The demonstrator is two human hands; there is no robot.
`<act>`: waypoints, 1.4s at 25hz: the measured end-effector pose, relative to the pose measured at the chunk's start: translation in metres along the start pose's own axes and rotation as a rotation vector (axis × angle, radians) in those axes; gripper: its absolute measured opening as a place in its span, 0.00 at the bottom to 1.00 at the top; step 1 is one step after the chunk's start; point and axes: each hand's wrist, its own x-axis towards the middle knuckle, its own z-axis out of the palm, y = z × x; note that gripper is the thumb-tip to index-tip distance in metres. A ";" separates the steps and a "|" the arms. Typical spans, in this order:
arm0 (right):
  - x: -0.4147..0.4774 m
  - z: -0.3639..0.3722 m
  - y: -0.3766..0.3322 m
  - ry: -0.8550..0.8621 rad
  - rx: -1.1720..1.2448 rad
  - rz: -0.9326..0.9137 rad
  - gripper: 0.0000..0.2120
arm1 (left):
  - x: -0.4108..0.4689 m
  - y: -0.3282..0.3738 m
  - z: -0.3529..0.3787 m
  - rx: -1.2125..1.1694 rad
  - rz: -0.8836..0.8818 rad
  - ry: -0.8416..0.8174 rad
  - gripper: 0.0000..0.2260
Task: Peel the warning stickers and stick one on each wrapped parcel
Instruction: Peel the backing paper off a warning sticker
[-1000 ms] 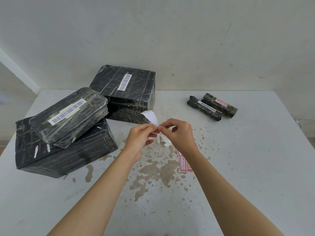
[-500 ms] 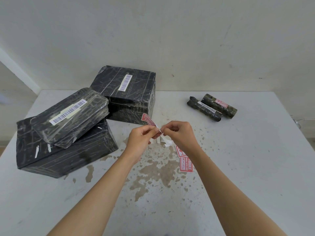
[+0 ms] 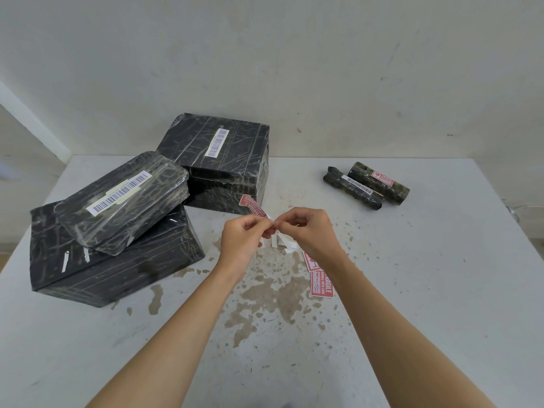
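One sticker (image 3: 252, 205) between opposed fingers (image 3: 290, 218)

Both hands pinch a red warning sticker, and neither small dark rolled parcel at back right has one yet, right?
No: the head view shows the farther small dark rolled parcel already bearing a red sticker. The rest is right.

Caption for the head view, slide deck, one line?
Left hand and right hand peel a red warning sticker off its white backing above the stained table, wrapped parcels at left.
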 end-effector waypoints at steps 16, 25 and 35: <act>0.002 -0.006 0.001 -0.014 0.031 0.047 0.05 | 0.002 -0.005 -0.004 0.148 0.165 -0.103 0.06; 0.002 -0.007 0.001 0.004 0.003 0.056 0.04 | 0.003 -0.008 -0.004 0.198 0.218 -0.088 0.06; 0.000 -0.003 0.001 0.047 -0.045 0.028 0.03 | -0.001 -0.008 0.000 0.253 0.277 -0.044 0.05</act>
